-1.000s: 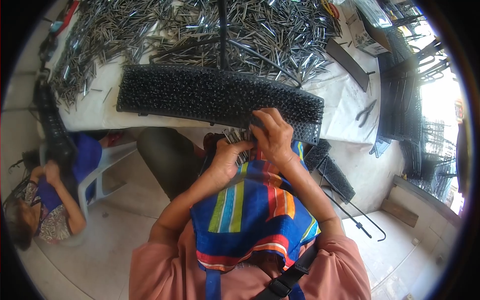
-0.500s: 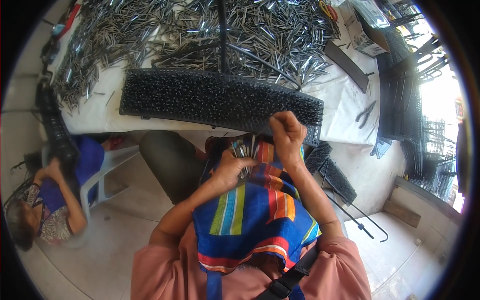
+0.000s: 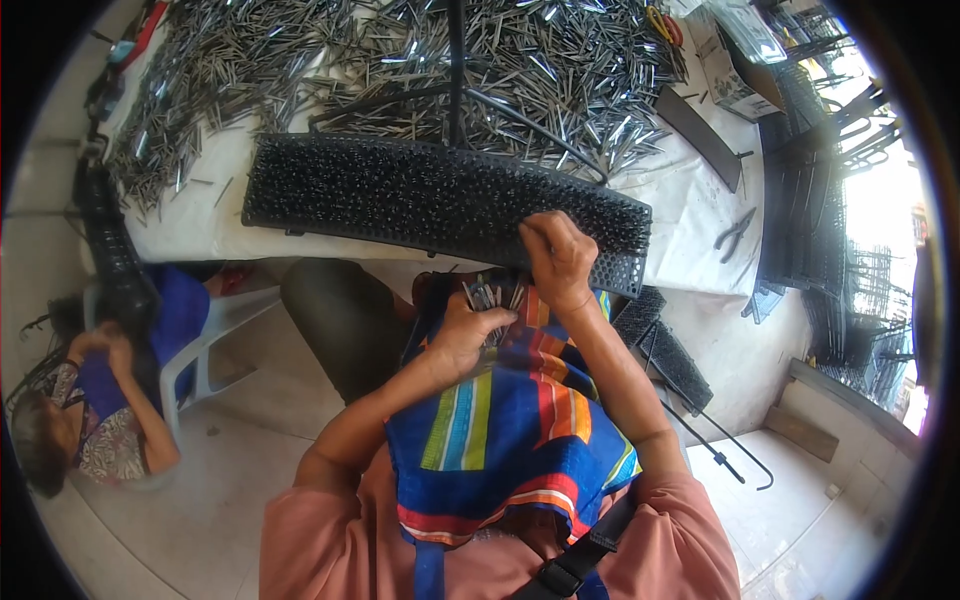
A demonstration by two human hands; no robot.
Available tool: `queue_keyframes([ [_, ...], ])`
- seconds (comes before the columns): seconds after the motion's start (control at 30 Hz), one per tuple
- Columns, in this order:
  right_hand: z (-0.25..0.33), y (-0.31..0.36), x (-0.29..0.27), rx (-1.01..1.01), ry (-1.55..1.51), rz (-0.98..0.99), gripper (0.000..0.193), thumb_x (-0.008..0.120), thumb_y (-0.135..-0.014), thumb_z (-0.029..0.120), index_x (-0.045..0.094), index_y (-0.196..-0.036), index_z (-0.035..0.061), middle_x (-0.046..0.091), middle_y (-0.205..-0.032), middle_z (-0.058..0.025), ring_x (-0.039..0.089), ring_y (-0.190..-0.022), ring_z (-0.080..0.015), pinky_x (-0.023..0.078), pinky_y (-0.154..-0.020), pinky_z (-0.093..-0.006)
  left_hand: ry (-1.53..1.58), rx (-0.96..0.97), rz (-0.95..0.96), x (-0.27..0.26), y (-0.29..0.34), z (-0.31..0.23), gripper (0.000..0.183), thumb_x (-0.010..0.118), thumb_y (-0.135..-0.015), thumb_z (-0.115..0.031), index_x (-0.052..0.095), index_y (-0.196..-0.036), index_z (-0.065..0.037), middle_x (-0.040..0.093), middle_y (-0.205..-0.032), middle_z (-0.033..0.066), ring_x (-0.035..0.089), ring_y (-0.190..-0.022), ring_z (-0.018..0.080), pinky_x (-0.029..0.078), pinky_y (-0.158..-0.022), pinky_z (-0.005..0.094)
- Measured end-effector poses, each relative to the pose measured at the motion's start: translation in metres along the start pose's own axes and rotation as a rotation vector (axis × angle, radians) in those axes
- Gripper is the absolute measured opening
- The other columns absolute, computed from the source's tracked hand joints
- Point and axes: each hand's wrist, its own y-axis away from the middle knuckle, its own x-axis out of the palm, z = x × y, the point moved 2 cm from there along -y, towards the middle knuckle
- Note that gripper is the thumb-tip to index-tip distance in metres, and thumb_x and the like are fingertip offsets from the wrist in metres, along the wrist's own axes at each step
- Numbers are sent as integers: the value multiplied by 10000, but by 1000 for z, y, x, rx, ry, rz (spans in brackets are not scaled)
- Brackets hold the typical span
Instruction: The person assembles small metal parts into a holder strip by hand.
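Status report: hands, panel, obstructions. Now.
Left hand gripping thin metal strips. Right hand fingers closed at black panel, contents unclear. Open holes at panel's right end. No obstruction seen.

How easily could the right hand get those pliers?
Probably yes: the right hand is by the right part of the black panel, and past that end only white cloth seems to lie before the pliers. Nothing covers them.

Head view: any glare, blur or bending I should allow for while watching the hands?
In the head view, the bright opening at right is washed out; in the head view, glints speckle the heaped metal strips; in the head view, the black panel looks bowed, probably by the lens; in the head view, detail at the right hand is too small to read.
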Motion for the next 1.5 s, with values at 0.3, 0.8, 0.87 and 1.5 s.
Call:
queue_keyframes([
  [0.3,4,6,-3,-201,293,155,229,690,-720,55,698,-945,98,641,-926,-56,634,-694,-233,499,-597,-324,46,41,-31,-3,-20,-4,201,683,-734,54,636,-925,15,665,-817,96,659,-638,187,520,-514,292],
  [0.8,4,12,-3,-217,360,199,274,645,-703,94,699,-970,128,623,-978,-36,632,-721,-198,481,-622,-319,129,6,59,-1,-14,-1,215,681,-748,53,632,-952,6,670,-807,96,662,-646,205,542,-536,314],
  [0.87,5,12,-3,-209,369,159,264,649,-703,98,700,-961,128,622,-973,-34,631,-715,-196,477,-616,-318,165,18,5,-2,-18,-1,219,685,-752,45,641,-963,7,680,-825,105,673,-665,214,559,-561,320],
  [1.5,6,6,0,-160,384,174,233,681,-728,115,695,-961,106,613,-938,-28,623,-724,-195,470,-596,-325,150,-2,-112,-4,-25,6,163,694,-764,3,657,-922,-18,679,-803,89,660,-644,211,531,-555,333],
])
